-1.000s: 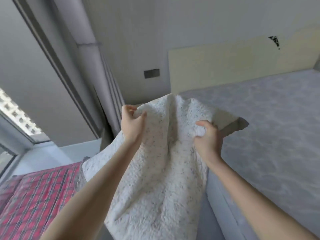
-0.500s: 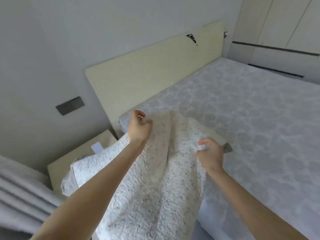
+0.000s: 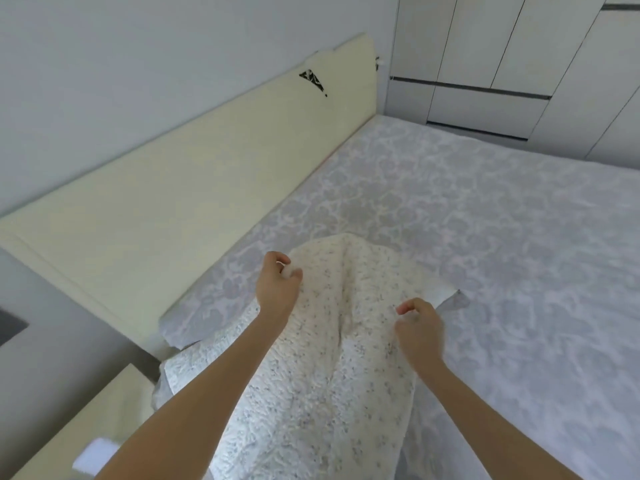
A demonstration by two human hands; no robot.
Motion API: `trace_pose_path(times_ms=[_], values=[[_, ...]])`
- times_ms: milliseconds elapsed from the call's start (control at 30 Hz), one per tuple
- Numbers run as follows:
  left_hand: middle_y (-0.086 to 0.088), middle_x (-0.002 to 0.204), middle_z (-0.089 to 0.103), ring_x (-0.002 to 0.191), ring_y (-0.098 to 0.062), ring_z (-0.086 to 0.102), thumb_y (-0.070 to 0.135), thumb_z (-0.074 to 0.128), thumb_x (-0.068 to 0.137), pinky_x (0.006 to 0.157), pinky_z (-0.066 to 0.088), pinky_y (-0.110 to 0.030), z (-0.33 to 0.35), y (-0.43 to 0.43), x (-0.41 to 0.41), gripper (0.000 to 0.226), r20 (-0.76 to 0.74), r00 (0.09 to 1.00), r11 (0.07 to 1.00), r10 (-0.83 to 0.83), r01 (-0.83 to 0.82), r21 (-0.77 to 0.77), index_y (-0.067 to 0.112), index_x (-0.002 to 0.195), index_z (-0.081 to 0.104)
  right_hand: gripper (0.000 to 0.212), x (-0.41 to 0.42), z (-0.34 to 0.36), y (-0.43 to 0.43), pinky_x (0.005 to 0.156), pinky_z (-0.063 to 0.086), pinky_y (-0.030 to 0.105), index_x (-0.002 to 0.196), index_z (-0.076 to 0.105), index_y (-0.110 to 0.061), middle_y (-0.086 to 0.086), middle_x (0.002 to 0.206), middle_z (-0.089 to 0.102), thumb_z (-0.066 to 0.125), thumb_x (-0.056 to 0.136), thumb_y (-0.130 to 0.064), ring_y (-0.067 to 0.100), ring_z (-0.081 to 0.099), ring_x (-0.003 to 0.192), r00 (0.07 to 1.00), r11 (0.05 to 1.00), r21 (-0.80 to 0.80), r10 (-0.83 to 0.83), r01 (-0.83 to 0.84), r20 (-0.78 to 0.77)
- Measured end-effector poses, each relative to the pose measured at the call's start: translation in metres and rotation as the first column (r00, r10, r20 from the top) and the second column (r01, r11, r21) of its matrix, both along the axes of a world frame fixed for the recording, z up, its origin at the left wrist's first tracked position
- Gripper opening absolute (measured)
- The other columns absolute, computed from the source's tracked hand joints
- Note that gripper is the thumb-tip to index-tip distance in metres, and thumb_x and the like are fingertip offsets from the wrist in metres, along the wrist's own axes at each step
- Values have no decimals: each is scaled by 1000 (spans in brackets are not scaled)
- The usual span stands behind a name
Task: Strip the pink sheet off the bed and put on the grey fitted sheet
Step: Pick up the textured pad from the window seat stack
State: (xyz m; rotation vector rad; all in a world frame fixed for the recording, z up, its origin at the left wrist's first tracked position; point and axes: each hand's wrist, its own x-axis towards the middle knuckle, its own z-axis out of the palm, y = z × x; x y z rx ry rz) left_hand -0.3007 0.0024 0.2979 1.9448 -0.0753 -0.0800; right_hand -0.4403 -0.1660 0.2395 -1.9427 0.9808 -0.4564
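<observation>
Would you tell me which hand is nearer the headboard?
The left hand, gripping the sheet toward the headboard; the right hand holds it farther over the mattress.

Bright, soft, even daylight across my feed right now.
I'm seeing the right hand [image 3: 420,327] smeared by motion blur, the left hand [image 3: 277,289] sharper; the quilted sheet [image 3: 322,375] shines palest along its lower left folds and drops a faint shadow on the mattress [image 3: 485,237] by its corner. Wide-angle bend bows the headboard [image 3: 173,202] and wardrobe [image 3: 519,46] lines; the bedside table [image 3: 104,410] corner is soft.
</observation>
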Motion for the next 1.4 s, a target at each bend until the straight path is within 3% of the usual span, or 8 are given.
trace_pose_path(times_ms=[333, 500, 733, 867, 933, 1067, 1267, 1400], values=[[5, 64, 37, 55, -10, 35, 5, 59, 86, 53, 33, -25, -23, -69, 183, 18, 28, 988, 985, -151, 153, -81, 16, 89, 45, 32, 163, -10, -67, 45, 26, 21, 72, 50, -16, 4, 71, 49, 49, 76, 15, 15, 34, 49, 996, 998, -29, -59, 61, 62], [3, 69, 40, 57, -12, 35, 8, 58, 89, 53, 34, -25, -57, -115, 268, 16, 20, 984, 978, -176, 178, -109, 17, 91, 44, 30, 242, -33, -112, 37, 26, 17, 76, 52, -11, 1, 74, 49, 45, 76, 18, 13, 33, 47, 990, 988, -105, -108, 117, 87], [5, 72, 44, 61, -16, 47, 12, 57, 91, 55, 44, -33, -176, -160, 337, 19, -47, 972, 956, -232, 237, 175, 18, 106, 46, 49, 301, -128, -180, 38, 28, 24, 96, 60, -15, 3, 76, 59, 35, 74, 21, 18, 37, 45, 985, 989, -21, -149, 148, -83], [-5, 111, 54, 95, -25, 55, 16, 51, 95, 70, 49, -33, -247, -169, 370, 43, -295, 917, 829, -269, 376, 414, 11, 136, 37, 44, 315, -183, -206, 75, 50, 35, 139, 40, -19, 14, 116, 64, 50, 96, -21, 30, 63, 95, 883, 994, -52, -106, 92, -458], [-10, 140, 44, 121, -31, 49, 35, 54, 93, 95, 45, -40, -274, -174, 392, 63, -362, 900, 761, -242, 407, 505, 9, 144, 28, 71, 319, -210, -215, 83, 52, 39, 148, 21, -19, 12, 126, 60, 48, 92, -54, 32, 61, 106, 798, 996, -29, -84, 83, -597], [-8, 145, 42, 127, -30, 46, 69, 49, 81, 104, 39, -44, -302, -197, 422, 91, -413, 872, 635, -261, 478, 607, 14, 148, 23, 115, 340, -253, -230, 93, 48, 43, 151, -7, -22, 14, 149, 36, 56, 71, -75, 36, 49, 124, 835, 961, 183, -78, 209, -545], [-12, 141, 43, 123, -33, 48, 71, 64, 69, 98, 43, -39, -314, -240, 456, 106, -632, 765, 681, -126, 530, 506, 3, 143, 32, 116, 376, -292, -254, 89, 45, 42, 151, -4, -28, 10, 146, 38, 74, 71, -54, 36, 45, 124, 838, 848, 302, -260, 436, -479], [-11, 110, 63, 95, -32, 62, 37, 84, 66, 83, 54, -45, -323, -248, 456, 74, -678, 723, 912, -137, 359, 198, 6, 125, 53, 77, 386, -293, -255, 89, 47, 39, 144, 31, -21, 4, 129, 55, 72, 79, -28, 30, 55, 111, 867, 870, 230, -339, 437, -365]])
